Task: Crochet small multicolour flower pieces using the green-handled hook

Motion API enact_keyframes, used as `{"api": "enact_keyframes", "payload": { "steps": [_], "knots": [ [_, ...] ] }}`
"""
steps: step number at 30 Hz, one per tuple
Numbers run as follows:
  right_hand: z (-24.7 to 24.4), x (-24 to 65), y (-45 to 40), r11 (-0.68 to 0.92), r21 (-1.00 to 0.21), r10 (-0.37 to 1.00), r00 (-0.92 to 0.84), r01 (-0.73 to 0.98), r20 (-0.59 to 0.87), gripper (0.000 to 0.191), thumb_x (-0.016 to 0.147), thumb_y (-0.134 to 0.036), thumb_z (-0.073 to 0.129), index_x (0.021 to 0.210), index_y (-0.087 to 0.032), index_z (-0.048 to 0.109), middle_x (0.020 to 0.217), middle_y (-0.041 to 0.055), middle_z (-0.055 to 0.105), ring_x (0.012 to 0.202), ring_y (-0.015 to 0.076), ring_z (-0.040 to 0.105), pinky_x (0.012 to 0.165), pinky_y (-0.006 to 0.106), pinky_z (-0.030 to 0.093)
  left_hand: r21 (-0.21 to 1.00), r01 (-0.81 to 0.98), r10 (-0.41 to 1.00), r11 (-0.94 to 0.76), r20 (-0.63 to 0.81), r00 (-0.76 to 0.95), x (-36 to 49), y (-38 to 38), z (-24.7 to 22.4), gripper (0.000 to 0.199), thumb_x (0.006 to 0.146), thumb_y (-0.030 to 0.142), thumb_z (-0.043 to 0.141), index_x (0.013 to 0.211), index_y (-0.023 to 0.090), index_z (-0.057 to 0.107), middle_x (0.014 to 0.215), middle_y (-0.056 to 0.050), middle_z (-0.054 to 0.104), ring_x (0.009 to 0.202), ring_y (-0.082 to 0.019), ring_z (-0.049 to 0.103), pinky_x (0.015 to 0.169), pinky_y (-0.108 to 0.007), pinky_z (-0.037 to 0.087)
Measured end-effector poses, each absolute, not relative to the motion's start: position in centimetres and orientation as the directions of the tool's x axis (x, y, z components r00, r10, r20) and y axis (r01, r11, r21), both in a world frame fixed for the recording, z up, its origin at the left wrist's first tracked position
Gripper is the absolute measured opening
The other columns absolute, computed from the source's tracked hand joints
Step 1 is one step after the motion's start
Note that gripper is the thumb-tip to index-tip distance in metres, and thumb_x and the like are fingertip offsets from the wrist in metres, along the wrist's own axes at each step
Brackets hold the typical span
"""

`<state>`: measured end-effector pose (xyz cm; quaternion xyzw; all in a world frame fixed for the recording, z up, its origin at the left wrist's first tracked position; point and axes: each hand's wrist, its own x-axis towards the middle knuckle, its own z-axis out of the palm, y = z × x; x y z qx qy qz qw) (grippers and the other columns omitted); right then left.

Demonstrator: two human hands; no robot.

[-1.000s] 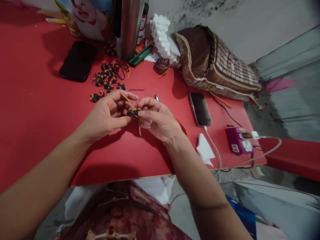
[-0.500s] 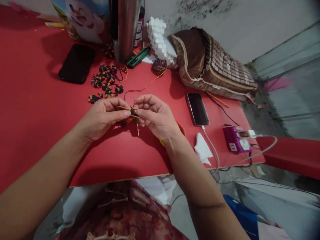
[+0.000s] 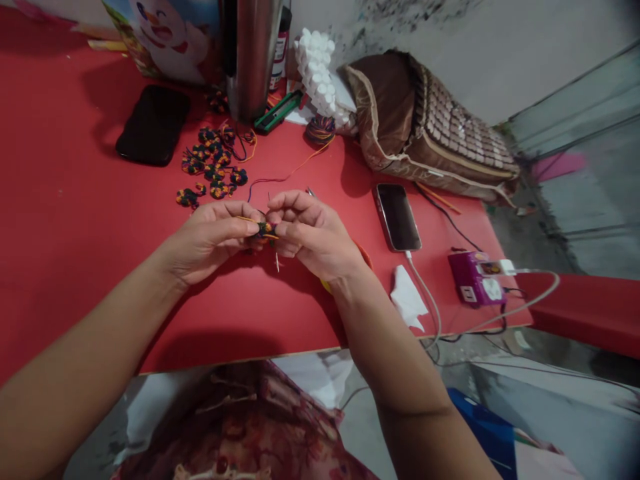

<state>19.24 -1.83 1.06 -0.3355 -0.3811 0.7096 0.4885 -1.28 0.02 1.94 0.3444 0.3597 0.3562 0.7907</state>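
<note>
My left hand (image 3: 205, 235) pinches one side of a small crocheted piece (image 3: 267, 231) in dark green and orange yarn. On its other side the thumb and fingers of my right hand (image 3: 317, 233) press against the same piece. A thin metal crochet hook (image 3: 277, 262) sticks out below, by the right fingers; how it is gripped is hidden. From behind my hands a strand runs back to a ball of multicoloured yarn (image 3: 320, 129). Several finished crocheted pieces (image 3: 215, 160) lie beyond my left hand.
On the red table (image 3: 225, 313) are a black phone (image 3: 154, 125), a charging phone (image 3: 398, 217), a steel flask (image 3: 257, 60), a green-handled cutter (image 3: 278, 112) and crumpled tissue (image 3: 409, 300). A purple power adapter (image 3: 475, 280) and a brown cushion (image 3: 440, 127) sit at the right.
My fingers have shifted slightly on the crocheted piece, and more of its orange and green stitches show. A metal tip now shows behind my right hand.
</note>
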Motion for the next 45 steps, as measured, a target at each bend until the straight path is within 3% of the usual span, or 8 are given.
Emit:
{"api": "enact_keyframes", "payload": {
  "steps": [5,9,15,18,22,30,37,45],
  "knots": [
    [1.4,19.3,-1.8,-0.291,-0.812,0.940,-0.309,-0.506,-0.144,0.041,0.075,-0.021,0.105,0.105,-0.020,0.077,0.083,-0.0066,0.078,0.052,0.0029,0.044,0.051,0.022,0.045,0.774,-0.374,0.811,0.512,-0.292,0.506,-1.2,0.1,2.3,0.026,0.064,0.025,0.110,0.077,0.017,0.089,0.084,-0.006,0.081,0.076,-0.016,0.075,0.071,-0.026,0.067],
    [1.4,19.3,-1.8,-0.301,-0.783,0.945,-0.278,-0.545,-0.170,0.037,0.078,-0.025,0.105,0.104,-0.021,0.078,0.079,-0.0086,0.071,0.055,0.0038,0.045,0.054,0.022,0.049,0.748,-0.438,0.833,0.499,-0.275,0.481,-1.1,0.0,2.2,0.040,0.056,0.008,0.112,0.089,0.021,0.092,0.092,-0.002,0.086,0.077,-0.014,0.078,0.075,-0.023,0.068],
    [0.7,19.3,-1.9,-0.274,-0.831,0.953,-0.255,-0.484,-0.166,0.042,0.077,-0.023,0.107,0.108,-0.021,0.080,0.094,-0.0040,0.080,0.066,0.0070,0.066,0.059,0.022,0.059,0.851,-0.416,0.911,0.321,-0.156,0.383,-1.2,0.0,1.6,0.041,0.065,0.006,0.108,0.099,0.023,0.091,0.097,-0.002,0.088,0.090,-0.015,0.081,0.084,-0.023,0.069],
    [0.6,19.3,-1.9,-0.221,-0.858,0.961,-0.252,-0.464,-0.111,0.040,0.079,-0.024,0.106,0.109,-0.021,0.080,0.095,-0.0043,0.080,0.062,0.0071,0.068,0.053,0.022,0.056,0.908,-0.362,0.925,0.213,-0.068,0.374,-1.4,0.2,1.3,0.040,0.071,0.009,0.105,0.105,0.024,0.091,0.097,-0.002,0.086,0.091,-0.016,0.080,0.083,-0.024,0.068],
    [0.6,19.0,-1.9,-0.149,-0.879,0.968,-0.249,-0.453,-0.035,0.037,0.082,-0.027,0.105,0.108,-0.021,0.080,0.090,-0.0066,0.078,0.053,0.0041,0.057,0.048,0.021,0.048,0.931,-0.335,0.929,0.146,-0.012,0.371,-1.5,0.4,1.0,0.043,0.069,0.008,0.102,0.109,0.022,0.090,0.097,-0.003,0.085,0.089,-0.016,0.078,0.082,-0.024,0.066],
    [0.6,18.8,-2.0,-0.189,-0.846,0.955,-0.293,-0.499,-0.040,0.033,0.082,-0.019,0.102,0.108,-0.019,0.083,0.093,-0.0026,0.082,0.057,0.0038,0.057,0.048,0.018,0.042,0.845,-0.456,0.912,0.280,-0.085,0.402,-1.4,0.5,0.9,0.040,0.069,0.007,0.105,0.104,0.021,0.091,0.092,-0.003,0.087,0.084,-0.014,0.081,0.081,-0.022,0.068],
    [0.7,18.9,-2.3,-0.163,-0.896,0.959,-0.278,-0.413,-0.046,0.039,0.084,-0.028,0.104,0.112,-0.022,0.078,0.095,-0.0046,0.081,0.053,0.0059,0.058,0.045,0.023,0.050,0.858,-0.407,0.900,0.313,-0.130,0.417,-1.6,0.7,1.0,0.040,0.070,0.007,0.104,0.105,0.020,0.090,0.093,-0.002,0.087,0.082,-0.014,0.081,0.078,-0.021,0.066],
    [0.0,19.1,-2.0,-0.216,-0.847,0.949,-0.310,-0.485,-0.064,0.042,0.085,-0.028,0.106,0.113,-0.022,0.075,0.101,-0.0021,0.086,0.080,0.0121,0.086,0.078,0.026,0.074,0.838,-0.480,0.903,0.259,-0.033,0.429,-1.2,0.1,1.2,0.042,0.075,0.007,0.108,0.111,0.022,0.092,0.096,-0.002,0.089,0.076,-0.016,0.082,0.070,-0.024,0.071]
  ]
}}
